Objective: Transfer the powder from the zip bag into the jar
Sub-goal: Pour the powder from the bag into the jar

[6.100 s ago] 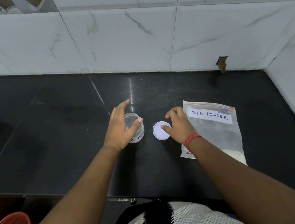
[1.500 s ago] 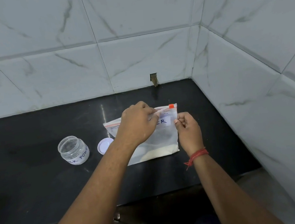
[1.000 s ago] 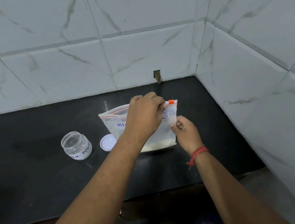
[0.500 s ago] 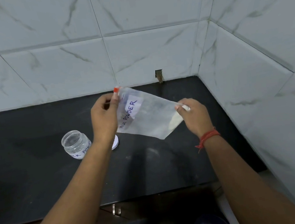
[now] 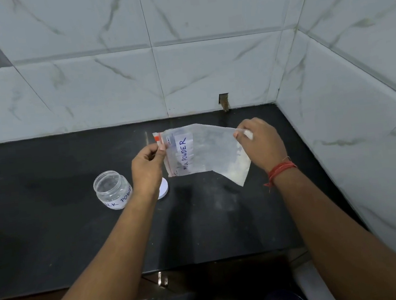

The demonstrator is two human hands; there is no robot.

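Plastic bag [image 5: 204, 149] held sideways above the surface [image 5: 54, 240]: left hand [image 5: 147, 168] pinches its zip end, right hand [image 5: 261, 143] pinches the bottom; open jar [image 5: 112, 189] sits nearest the left hand.

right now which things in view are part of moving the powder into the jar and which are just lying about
Part of the job:
- zip bag, held off the counter by the left hand and right hand
- powder in its lower corner
- open jar
- white lid beside the jar

Just there:
- red thread on the right wrist
- black counter
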